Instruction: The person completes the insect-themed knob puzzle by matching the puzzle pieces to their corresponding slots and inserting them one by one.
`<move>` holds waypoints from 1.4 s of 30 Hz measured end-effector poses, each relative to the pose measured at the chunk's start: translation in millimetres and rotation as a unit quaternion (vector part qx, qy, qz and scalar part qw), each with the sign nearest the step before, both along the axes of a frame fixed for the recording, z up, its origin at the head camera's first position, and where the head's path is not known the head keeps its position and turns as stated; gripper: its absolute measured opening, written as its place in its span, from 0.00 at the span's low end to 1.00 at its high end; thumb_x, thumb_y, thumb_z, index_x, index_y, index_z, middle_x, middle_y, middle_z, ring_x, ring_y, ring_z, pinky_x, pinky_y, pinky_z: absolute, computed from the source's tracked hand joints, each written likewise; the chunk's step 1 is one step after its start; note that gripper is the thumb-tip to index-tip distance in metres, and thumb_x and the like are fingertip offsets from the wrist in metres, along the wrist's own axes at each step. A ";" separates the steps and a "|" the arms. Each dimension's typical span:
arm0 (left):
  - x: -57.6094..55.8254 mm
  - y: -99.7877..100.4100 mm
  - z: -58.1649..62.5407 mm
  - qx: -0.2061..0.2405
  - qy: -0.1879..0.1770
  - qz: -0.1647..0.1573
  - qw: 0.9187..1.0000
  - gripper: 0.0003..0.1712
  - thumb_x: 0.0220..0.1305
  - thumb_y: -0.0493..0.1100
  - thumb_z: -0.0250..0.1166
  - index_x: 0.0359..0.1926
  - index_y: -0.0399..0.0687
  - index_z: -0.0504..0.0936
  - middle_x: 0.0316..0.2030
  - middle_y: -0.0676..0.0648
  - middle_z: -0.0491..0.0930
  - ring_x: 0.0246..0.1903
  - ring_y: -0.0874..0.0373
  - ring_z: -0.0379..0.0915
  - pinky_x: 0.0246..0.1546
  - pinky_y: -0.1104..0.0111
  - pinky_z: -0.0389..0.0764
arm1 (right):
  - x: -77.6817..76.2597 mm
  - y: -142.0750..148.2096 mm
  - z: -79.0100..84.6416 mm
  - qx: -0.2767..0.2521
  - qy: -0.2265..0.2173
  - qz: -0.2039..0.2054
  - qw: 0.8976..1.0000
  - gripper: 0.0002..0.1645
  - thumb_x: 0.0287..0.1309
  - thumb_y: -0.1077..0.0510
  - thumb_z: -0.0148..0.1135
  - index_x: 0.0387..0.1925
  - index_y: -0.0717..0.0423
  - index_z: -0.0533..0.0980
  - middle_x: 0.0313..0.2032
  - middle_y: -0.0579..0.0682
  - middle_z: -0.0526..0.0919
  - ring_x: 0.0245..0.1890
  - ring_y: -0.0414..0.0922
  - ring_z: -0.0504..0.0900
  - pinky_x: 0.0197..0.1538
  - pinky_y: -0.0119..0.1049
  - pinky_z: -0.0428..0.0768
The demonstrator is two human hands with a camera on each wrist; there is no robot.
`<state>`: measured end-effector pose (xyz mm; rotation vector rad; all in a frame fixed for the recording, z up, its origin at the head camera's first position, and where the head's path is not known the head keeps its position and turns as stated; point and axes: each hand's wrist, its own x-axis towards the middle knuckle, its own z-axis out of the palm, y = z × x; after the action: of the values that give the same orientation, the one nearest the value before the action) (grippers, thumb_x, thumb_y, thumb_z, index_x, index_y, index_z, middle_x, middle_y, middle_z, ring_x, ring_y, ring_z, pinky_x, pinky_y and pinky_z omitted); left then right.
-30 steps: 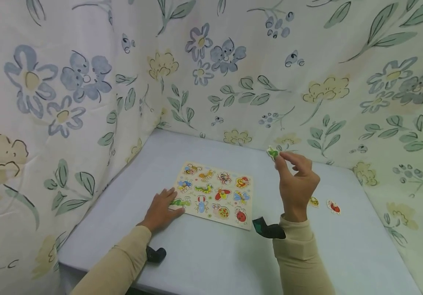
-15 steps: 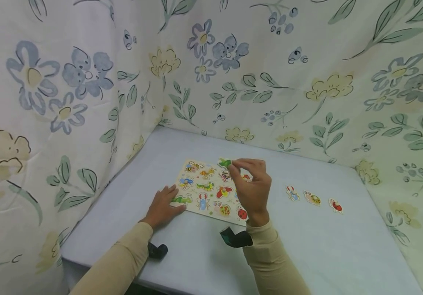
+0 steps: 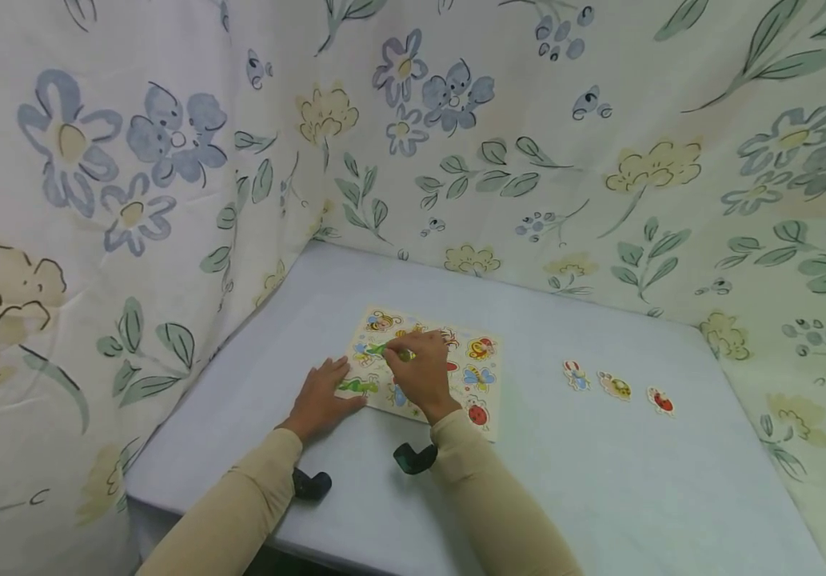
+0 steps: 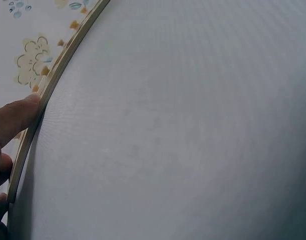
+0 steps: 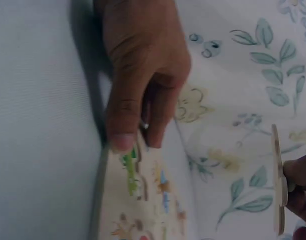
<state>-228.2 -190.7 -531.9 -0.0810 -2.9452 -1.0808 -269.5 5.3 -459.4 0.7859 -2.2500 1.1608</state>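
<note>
One board (image 3: 464,332): wood, printed with insects, lying flat on the table (image 3: 636,488).
Left hand (image 3: 322,398): fingers extended at the board's left edge, thumb at the near edge; nothing grasped. Light, steady pressure here should stop the board sliding.
Right hand (image 3: 420,370): thumb and fingertips pinching the green piece.
Green piece (image 3: 375,350): in that pinch, over the board's left half; edge-on and apart from the board in the right wrist view. Best levelled before contact, then turned until its outline agrees with the print.
Green print (image 3: 360,386): near-left corner, beside the left thumb; likeliest match, by judgement. Whether recessed: cannot tell. The thumb should yield if it covers the outline.
Pinch point: about mid-piece; favours even pressing, while a tilted edge could catch.
Three loose pieces: beetle (image 3: 576,376), snail (image 3: 615,386), ladybug (image 3: 660,401); row on the table, right of the board, well apart from it.
</note>
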 end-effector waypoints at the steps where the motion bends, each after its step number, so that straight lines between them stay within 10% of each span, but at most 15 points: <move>1: -0.7 -0.1 0.0 -0.001 0.003 -0.002 1.000 0.47 0.56 0.58 0.70 0.68 0.35 0.64 0.70 0.42 0.59 0.71 0.43 0.42 0.71 0.54 0.37 | -1.5 -3.1 -4.5 0.020 -0.008 -0.006 1.000 0.03 0.54 0.61 0.68 0.29 0.53 0.87 0.31 0.44 0.86 0.33 0.43 0.76 0.43 0.43 0.67; 14: 0.2 0.1 1.6 -0.013 0.019 -0.013 1.000 0.46 0.57 0.56 0.70 0.67 0.32 0.65 0.70 0.40 0.59 0.71 0.41 0.44 0.71 0.52 0.39 | -2.5 -31.5 -40.7 0.188 -0.104 -0.045 0.976 0.04 0.52 0.55 0.69 0.30 0.47 0.88 0.32 0.40 0.86 0.33 0.44 0.71 0.40 0.46 0.73; 42: -1.7 1.1 2.8 -0.022 0.038 -0.015 0.999 0.41 0.57 0.51 0.70 0.65 0.32 0.68 0.67 0.38 0.62 0.70 0.40 0.47 0.70 0.50 0.40 | -0.1 -48.6 -45.6 0.277 -0.108 -0.021 0.954 0.05 0.54 0.54 0.69 0.33 0.46 0.87 0.33 0.39 0.85 0.33 0.42 0.68 0.41 0.38 0.69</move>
<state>-229.9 -189.6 -529.0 -0.1644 -2.9100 -0.9920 -269.6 -43.3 -505.0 0.8378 -2.8130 0.6100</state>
